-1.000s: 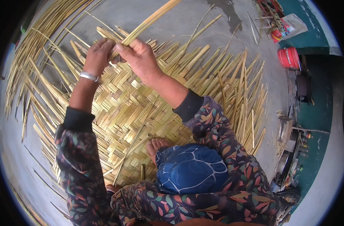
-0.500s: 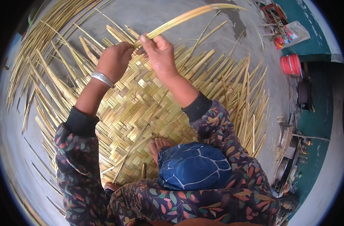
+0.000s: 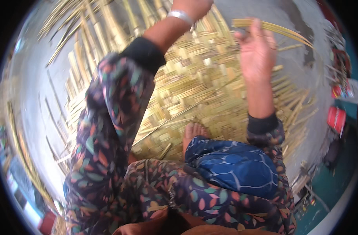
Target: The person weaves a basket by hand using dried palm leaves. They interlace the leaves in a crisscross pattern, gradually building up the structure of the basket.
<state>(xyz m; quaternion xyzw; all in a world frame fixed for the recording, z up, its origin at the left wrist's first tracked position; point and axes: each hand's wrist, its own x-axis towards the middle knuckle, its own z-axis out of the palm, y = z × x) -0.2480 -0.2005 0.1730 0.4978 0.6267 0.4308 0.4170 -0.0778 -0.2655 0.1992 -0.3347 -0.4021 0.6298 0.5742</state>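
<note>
A woven mat of flattened pale-yellow reed strips (image 3: pixel 190 88) lies on the floor before me, its loose ends fanning out at the sides. Above its far right part, my right hand (image 3: pixel 259 55) grips a split reed strip (image 3: pixel 282 28) between thumb and fingers. The strip's short end points left, and its long end bends away to the right. My left hand (image 3: pixel 194 8), with a silver bracelet at the wrist, is closed over the mat's far edge. The picture's upper rim cuts it off, and anything in its fingers is hidden.
My bare foot (image 3: pixel 193 131) rests on the mat's near part, beside my blue-covered knee (image 3: pixel 233 166). Long loose reeds (image 3: pixel 63 19) lie at the far left, with more along the left floor. By the right wall stands a red bucket (image 3: pixel 336 120).
My hands have moved apart. The right one has carried the reed strip rightward, away from the left hand. My view has shifted, so both hands and the mat appear higher and farther right.
</note>
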